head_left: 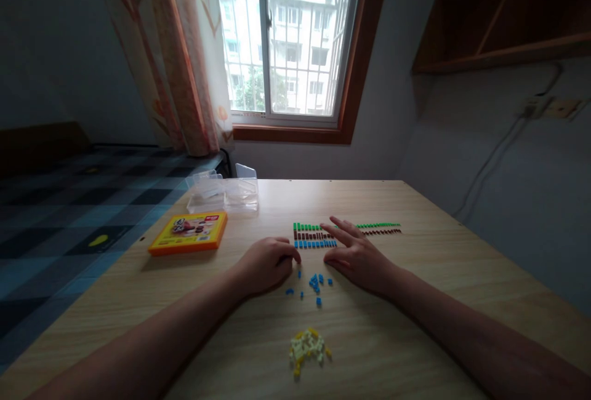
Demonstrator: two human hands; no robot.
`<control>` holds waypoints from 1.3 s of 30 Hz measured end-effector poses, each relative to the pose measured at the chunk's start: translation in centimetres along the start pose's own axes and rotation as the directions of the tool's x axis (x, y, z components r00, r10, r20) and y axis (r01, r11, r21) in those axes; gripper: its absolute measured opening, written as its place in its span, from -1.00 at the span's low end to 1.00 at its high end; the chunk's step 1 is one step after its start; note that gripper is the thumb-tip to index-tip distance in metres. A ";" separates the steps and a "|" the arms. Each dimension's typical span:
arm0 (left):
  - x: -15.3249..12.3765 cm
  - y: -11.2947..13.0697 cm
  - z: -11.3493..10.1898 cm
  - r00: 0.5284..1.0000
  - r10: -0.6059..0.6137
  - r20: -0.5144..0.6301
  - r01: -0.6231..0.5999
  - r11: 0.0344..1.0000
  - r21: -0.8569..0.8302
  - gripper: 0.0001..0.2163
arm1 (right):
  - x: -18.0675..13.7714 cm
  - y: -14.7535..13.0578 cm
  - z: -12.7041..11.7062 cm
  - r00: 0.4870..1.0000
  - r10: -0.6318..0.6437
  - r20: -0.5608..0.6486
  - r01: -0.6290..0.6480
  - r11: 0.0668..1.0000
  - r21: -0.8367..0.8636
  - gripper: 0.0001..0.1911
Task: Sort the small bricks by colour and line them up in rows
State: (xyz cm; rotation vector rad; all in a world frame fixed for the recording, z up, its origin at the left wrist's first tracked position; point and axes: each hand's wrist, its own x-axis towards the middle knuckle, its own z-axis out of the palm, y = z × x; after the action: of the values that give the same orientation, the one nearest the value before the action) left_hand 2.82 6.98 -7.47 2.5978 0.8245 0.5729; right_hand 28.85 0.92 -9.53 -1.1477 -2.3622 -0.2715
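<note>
Three rows of small building bricks run across the table: a green row (302,226), a dark brown row (309,236) and a blue row (316,244). My right hand (353,246) lies over their middle with its fingers spread, hiding part of the rows. To the left of the rows rests my left hand (270,258), its fingers curled near the table; whatever they hold, if anything, is hidden. Between and below my hands lie several loose blue bricks (314,283). Closer to me is a small heap of cream and yellow bricks (307,344).
At the left stands an orange and yellow box (189,232) with a printed lid. Behind it are clear plastic containers (224,197) near the table's far edge. A bed with a checked cover (115,191) adjoins the left side; a wall with a cable (489,169) is at right.
</note>
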 end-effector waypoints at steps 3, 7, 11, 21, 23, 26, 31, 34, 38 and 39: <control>-0.1 -0.2 0.1 1.000 -0.001 -0.001 0.001 1.000 0.000 -0.70 | -0.6 0.6 -0.6 1.000 -0.017 0.009 0.017 0.999 -0.035 -0.86; -0.1 -0.4 0.2 1.000 0.006 0.001 -0.006 1.000 0.008 -0.70 | -1.1 2.1 -1.0 0.999 -0.032 0.012 0.033 0.998 -0.059 -0.88; 0.0 -0.4 0.2 1.000 0.007 0.003 -0.007 1.000 0.009 -0.70 | -1.2 3.1 -1.5 0.998 -0.051 -0.042 0.048 0.997 -0.064 -0.83; -0.1 -0.5 0.3 1.000 0.003 0.006 -0.003 1.000 0.017 -0.70 | -1.2 2.2 -2.3 0.996 0.015 0.084 -0.022 0.996 0.083 -0.80; -0.1 -0.3 0.2 1.000 0.004 0.005 -0.004 1.000 0.019 -0.70 | -1.4 2.4 -2.1 0.995 0.033 0.097 -0.043 0.995 0.094 -0.79; -0.1 -0.3 0.2 1.000 -0.002 0.007 0.002 1.000 0.017 -0.69 | -1.6 2.9 -1.9 0.994 0.058 0.095 -0.067 0.992 0.102 -0.81; -0.1 -0.4 0.3 1.000 -0.004 0.011 0.004 1.000 0.019 -0.70 | -1.6 2.9 -1.9 0.991 0.122 0.060 -0.127 0.987 0.100 -0.81; -0.1 -0.3 0.2 1.000 -0.005 0.010 0.004 1.000 0.023 -0.70 | -1.4 2.3 -1.8 0.991 0.118 0.066 -0.125 0.986 0.108 -0.83; 0.0 -0.1 0.1 1.000 -0.004 0.016 0.004 1.000 0.026 -0.70 | -1.2 1.9 -1.6 0.990 0.124 0.073 -0.129 0.990 0.065 -0.88; 0.0 -0.1 0.1 1.000 -0.006 0.018 0.005 1.000 0.027 -0.70 | -1.1 2.0 -1.5 0.989 0.127 0.074 -0.131 0.990 0.050 -0.88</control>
State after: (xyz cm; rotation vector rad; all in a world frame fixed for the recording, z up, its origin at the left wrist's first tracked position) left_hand 2.78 7.05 -7.58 2.6201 0.8388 0.5400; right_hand 31.53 0.81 -8.88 -1.2968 -2.3281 -0.1234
